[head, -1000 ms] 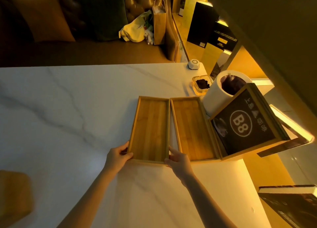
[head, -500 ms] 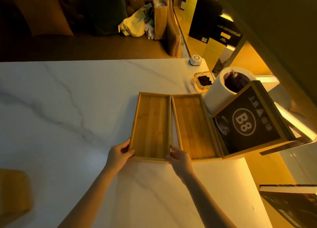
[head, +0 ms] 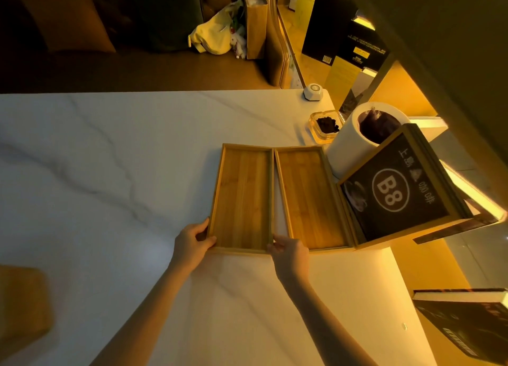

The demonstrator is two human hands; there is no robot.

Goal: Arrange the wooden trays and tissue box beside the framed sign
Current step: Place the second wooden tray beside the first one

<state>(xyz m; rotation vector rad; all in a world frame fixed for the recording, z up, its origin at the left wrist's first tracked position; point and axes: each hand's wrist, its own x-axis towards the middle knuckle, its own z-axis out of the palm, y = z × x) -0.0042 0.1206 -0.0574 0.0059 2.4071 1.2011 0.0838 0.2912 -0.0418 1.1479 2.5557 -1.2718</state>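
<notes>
Two long wooden trays lie side by side on the white marble table (head: 110, 173). The left tray (head: 243, 197) is gripped at its near corners: my left hand (head: 192, 243) on the near left corner, my right hand (head: 288, 251) on the near right corner. The right tray (head: 309, 197) rests against the framed sign (head: 395, 191), a dark board marked "B8" in a wooden frame, standing tilted at the table's right edge. A wooden block (head: 22, 308), possibly the tissue box, sits blurred at the near left.
Behind the sign stands a white cylindrical bin (head: 349, 142) with a dark liner. A glass ashtray (head: 325, 126) and a small white device (head: 313, 92) sit at the far right corner. A dark book (head: 472, 324) lies off the table's right. A sofa is beyond the far edge.
The left tray has turned slightly, its near end closing toward the right tray. Both hands keep their hold on its near corners.
</notes>
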